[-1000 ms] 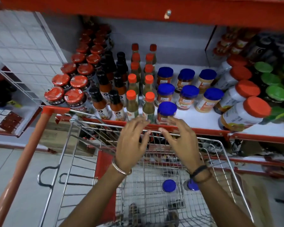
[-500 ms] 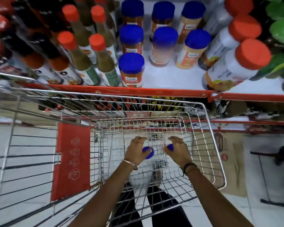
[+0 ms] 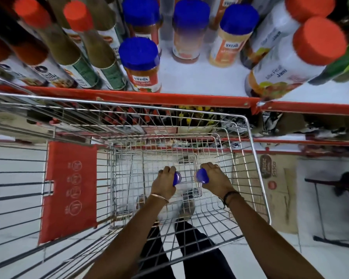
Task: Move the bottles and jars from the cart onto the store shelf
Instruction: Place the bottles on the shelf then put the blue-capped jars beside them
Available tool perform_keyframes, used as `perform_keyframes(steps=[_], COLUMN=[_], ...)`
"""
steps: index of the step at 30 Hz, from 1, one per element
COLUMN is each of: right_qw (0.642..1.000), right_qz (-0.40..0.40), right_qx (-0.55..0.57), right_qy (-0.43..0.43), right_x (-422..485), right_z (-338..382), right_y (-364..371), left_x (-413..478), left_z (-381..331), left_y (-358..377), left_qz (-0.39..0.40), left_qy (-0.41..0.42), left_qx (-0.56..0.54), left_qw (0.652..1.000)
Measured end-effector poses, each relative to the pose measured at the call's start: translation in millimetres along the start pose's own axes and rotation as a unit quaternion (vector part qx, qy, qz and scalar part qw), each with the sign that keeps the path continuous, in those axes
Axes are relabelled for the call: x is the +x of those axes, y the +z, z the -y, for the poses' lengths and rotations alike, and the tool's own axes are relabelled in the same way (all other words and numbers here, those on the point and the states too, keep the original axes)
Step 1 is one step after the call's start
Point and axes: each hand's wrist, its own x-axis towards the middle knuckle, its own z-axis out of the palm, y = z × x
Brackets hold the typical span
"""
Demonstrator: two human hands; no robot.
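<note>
A blue-lidded jar is gripped by the left hand and another by the right hand, both low in the cart. Each jar stands upright beneath its grip. The shelf gap lies up and ahead, about equally near to both hands.

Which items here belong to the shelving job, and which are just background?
Job: left hand on a blue-lidded jar; right hand on another blue-lidded jar; wire cart; store shelf.

Background: orange-lidded jam jar; cardboard box; red cart panel.
</note>
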Motion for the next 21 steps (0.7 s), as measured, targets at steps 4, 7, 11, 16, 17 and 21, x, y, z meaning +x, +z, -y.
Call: perform_keyframes(steps=[4, 7, 11, 16, 17, 21], right_qw=[0.997, 0.993, 0.987, 0.965, 0.961, 0.941], right_qz=[-0.065, -0.109, -0.146, -0.233, -0.248, -0.31], right_qx=[0.029, 0.038, 0.067, 0.084, 0.078, 0.054], right_qy=[0.02, 0.015, -0.019, -0.087, -0.097, -0.126], right_x=[-30, -57, -94, -131, -135, -137], right_z=[28, 50, 85, 124, 130, 148], right_y=[-40, -79, -144, -219, -231, -271], left_x=[-27, -51, -88, -128, -133, -128], left_z=[-12, -27, -58, -98, -105, -125], left_y=[-37, -78, -143, -216, -228, -267], left_qz=[-0.076, -0.12, -0.171, -0.245, -0.259, -0.319], left_qy=[0.046, 0.074, 0.118, 0.184, 0.191, 0.221], left_qx=[-0.011, -0.021, -0.031, -0.023, -0.021, 0.002], left_qw=[0.996, 0.99, 0.978, 0.952, 0.947, 0.922])
